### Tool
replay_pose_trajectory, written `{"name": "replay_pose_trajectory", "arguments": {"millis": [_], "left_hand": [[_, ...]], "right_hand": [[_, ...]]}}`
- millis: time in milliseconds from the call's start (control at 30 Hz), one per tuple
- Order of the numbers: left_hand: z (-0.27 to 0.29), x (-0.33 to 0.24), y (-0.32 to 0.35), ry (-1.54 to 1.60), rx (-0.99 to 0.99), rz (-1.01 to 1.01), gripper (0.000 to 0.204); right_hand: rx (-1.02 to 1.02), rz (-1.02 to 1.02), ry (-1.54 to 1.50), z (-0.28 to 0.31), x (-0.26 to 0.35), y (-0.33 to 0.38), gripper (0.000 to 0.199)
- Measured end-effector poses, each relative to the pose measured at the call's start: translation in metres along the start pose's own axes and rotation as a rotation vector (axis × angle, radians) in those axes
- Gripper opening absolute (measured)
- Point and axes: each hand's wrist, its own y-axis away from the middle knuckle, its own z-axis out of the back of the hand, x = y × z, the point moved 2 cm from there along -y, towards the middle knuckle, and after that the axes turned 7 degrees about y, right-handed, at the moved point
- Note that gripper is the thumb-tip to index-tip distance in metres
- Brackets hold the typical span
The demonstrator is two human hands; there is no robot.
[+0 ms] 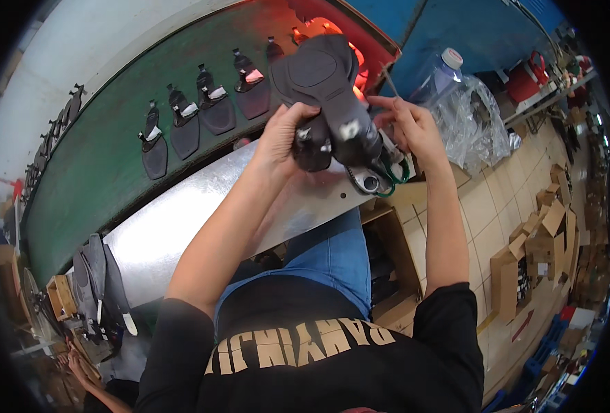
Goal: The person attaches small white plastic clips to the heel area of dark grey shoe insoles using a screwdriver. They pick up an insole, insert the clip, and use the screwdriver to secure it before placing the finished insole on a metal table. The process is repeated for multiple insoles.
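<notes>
My left hand (281, 141) is closed round the heel ends of dark grey sandals (315, 69), raised over a metal ledge. At least two are bunched together, soles up, with white patches by the heels. Just right of them, my right hand (415, 131) has its index finger stretched toward the sandals and its other fingers bent. I see nothing plainly held in it. Below the sandals, green-handled scissors (396, 172) and a small round roll (370, 183) lie at the ledge's right end.
Several sandals (215, 113) stand in a row on the green conveyor belt (105, 158), which runs into a red-lit opening. The metal ledge (181, 213) borders it. A bottle (446, 69) and clear plastic bag (470, 124) are on the right. Cardboard boxes (539, 248) line the floor. Another person's hand (78, 368) shows lower left.
</notes>
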Motion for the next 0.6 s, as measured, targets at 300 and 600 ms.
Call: {"name": "replay_pose_trajectory", "arguments": {"millis": [300, 600], "left_hand": [[-0.031, 0.041, 0.105, -0.568, 0.214, -0.088, 0.039], [-0.037, 0.117, 0.109, -0.739, 0.466, -0.167, 0.052]], "right_hand": [[-0.026, -0.035, -0.361, -0.040, 0.030, 0.091, 0.042], [-0.298, -0.287, -0.430, -0.021, -0.024, 0.173, 0.065]]}}
